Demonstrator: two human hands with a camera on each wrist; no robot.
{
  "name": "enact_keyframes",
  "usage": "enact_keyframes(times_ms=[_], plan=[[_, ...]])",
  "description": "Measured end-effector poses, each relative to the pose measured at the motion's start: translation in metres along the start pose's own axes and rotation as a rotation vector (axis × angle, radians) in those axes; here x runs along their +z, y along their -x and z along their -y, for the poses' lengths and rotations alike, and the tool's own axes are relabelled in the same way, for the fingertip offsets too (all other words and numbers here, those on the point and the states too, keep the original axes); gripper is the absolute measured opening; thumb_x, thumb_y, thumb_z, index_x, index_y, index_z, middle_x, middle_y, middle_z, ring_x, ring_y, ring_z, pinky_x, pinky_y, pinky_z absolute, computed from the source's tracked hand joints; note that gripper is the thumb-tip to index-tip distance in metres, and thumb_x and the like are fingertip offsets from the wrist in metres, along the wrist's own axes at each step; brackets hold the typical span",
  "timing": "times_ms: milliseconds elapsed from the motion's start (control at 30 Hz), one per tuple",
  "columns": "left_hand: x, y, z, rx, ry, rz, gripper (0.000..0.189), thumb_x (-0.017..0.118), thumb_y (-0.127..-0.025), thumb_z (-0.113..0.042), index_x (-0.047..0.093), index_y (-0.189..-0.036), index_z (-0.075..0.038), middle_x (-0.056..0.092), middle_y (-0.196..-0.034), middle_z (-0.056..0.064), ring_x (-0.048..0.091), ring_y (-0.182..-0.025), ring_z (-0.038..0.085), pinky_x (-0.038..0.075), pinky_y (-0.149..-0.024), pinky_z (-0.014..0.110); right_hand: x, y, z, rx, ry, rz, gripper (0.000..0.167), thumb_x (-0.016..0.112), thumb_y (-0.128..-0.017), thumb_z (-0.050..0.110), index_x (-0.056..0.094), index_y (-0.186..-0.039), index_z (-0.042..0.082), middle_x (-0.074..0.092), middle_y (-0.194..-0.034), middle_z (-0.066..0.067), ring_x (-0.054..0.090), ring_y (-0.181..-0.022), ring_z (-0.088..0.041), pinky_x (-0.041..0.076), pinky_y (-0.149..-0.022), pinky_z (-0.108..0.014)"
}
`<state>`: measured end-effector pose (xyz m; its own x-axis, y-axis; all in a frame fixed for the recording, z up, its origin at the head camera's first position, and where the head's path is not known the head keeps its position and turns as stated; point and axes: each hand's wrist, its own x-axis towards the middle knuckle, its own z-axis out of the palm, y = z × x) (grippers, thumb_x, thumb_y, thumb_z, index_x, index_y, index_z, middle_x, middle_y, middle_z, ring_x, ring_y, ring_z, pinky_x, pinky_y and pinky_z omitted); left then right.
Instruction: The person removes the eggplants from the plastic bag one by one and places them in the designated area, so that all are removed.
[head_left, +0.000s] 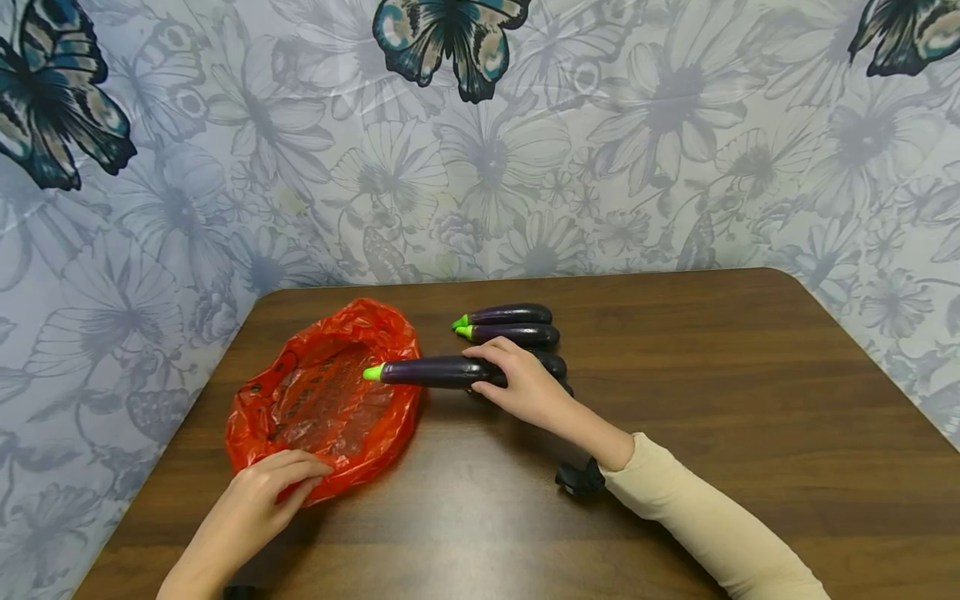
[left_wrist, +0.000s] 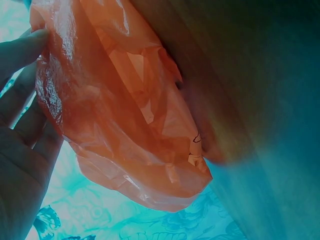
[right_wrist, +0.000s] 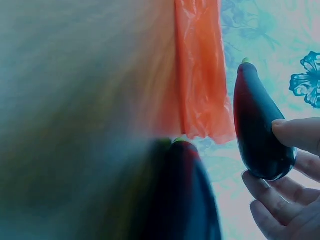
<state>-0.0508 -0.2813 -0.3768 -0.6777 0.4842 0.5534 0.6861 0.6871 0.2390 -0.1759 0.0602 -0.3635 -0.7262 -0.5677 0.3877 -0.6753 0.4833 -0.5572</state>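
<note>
An orange-red plastic bag (head_left: 403,437) lies on the left of the table with its mouth spread wide and facing up. My left hand (head_left: 258,496) pinches its near rim between thumb and fingers; the left wrist view shows the thumb pressed on the thin plastic (left_wrist: 120,115). In my right hand (head_left: 528,387) is a dark purple eggplant (head_left: 427,372), gripped at its thick end. Its bright green stem end points left, over the bag's opening. Thumb and fingers also show around this eggplant (right_wrist: 257,120) in the right wrist view.
Two more eggplants (head_left: 517,336) lie side by side behind the held one. Others (head_left: 553,363) are partly hidden under my right hand. A black object (head_left: 580,480) shows by my right wrist. The brown wooden table (head_left: 712,358) ends at a flower-patterned wall (head_left: 540,167).
</note>
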Motion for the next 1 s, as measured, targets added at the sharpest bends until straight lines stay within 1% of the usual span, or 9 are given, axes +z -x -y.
enact_keyframes(times_ms=[100, 267, 367, 467, 667, 833, 1000], plan=[[0.0, 0.0, 0.0, -0.008, 0.003, 0.006, 0.044, 0.039, -0.097, -0.043, 0.071, -0.089, -0.015, 0.065, -0.089, -0.009, 0.062, -0.079, 0.012, 0.044, -0.078, 0.01, -0.002, 0.008, -0.004, 0.001, 0.008, -0.006, 0.043, 0.074, -0.082, 0.011, 0.06, -0.122, 0.008, 0.056, -0.111, -0.004, 0.055, -0.101, -0.018, 0.047, -0.084, -0.034], [0.0, -0.001, 0.0, -0.01, 0.009, 0.01, 0.044, 0.038, -0.097, -0.043, 0.071, -0.089, -0.015, 0.065, -0.089, -0.009, 0.063, -0.079, 0.012, 0.044, -0.078, 0.011, -0.008, 0.024, -0.009, 0.02, 0.011, -0.01, 0.043, 0.074, -0.082, 0.01, 0.059, -0.122, 0.009, 0.055, -0.111, -0.001, 0.054, -0.101, -0.016, 0.048, -0.081, -0.031], [0.0, 0.0, 0.0, -0.01, 0.008, 0.012, 0.044, 0.038, -0.097, -0.043, 0.071, -0.089, -0.015, 0.065, -0.089, -0.009, 0.062, -0.079, 0.012, 0.044, -0.078, 0.011, -0.014, 0.034, -0.01, 0.03, 0.009, -0.018, 0.042, 0.074, -0.081, 0.01, 0.06, -0.121, 0.009, 0.055, -0.11, 0.0, 0.055, -0.1, -0.016, 0.048, -0.08, -0.032], [0.0, 0.0, 0.0, -0.014, 0.005, 0.008, 0.044, 0.038, -0.097, -0.043, 0.071, -0.089, -0.015, 0.065, -0.089, -0.009, 0.062, -0.079, 0.012, 0.044, -0.078, 0.011, -0.019, 0.044, -0.012, 0.032, 0.025, -0.025, 0.042, 0.075, -0.08, 0.01, 0.061, -0.12, 0.008, 0.056, -0.109, 0.0, 0.054, -0.1, -0.017, 0.047, -0.083, -0.035], [0.0, 0.002, 0.001, -0.012, -0.001, 0.0, 0.043, 0.04, -0.097, -0.043, 0.071, -0.089, -0.015, 0.065, -0.089, -0.008, 0.063, -0.078, 0.012, 0.044, -0.078, 0.011, -0.027, 0.059, -0.017, 0.022, 0.048, -0.033, 0.042, 0.077, -0.079, 0.01, 0.062, -0.118, 0.008, 0.057, -0.11, 0.0, 0.052, -0.104, -0.019, 0.044, -0.088, -0.038], [0.0, 0.002, 0.001, -0.015, 0.001, 0.004, 0.044, 0.039, -0.097, -0.044, 0.071, -0.089, -0.015, 0.065, -0.089, -0.008, 0.063, -0.079, 0.012, 0.044, -0.079, 0.011, -0.032, 0.069, -0.017, 0.008, 0.052, -0.031, 0.043, 0.077, -0.079, 0.01, 0.061, -0.119, 0.009, 0.056, -0.11, 0.002, 0.052, -0.104, -0.019, 0.045, -0.087, -0.039], [0.0, 0.002, 0.002, -0.006, 0.005, 0.003, 0.043, 0.039, -0.097, -0.042, 0.072, -0.09, -0.015, 0.065, -0.09, -0.008, 0.063, -0.079, 0.012, 0.044, -0.08, 0.012, -0.037, 0.083, -0.018, -0.01, 0.07, -0.035, 0.045, 0.078, -0.077, 0.009, 0.062, -0.119, 0.009, 0.056, -0.108, 0.002, 0.053, -0.101, -0.018, 0.047, -0.083, -0.038]])
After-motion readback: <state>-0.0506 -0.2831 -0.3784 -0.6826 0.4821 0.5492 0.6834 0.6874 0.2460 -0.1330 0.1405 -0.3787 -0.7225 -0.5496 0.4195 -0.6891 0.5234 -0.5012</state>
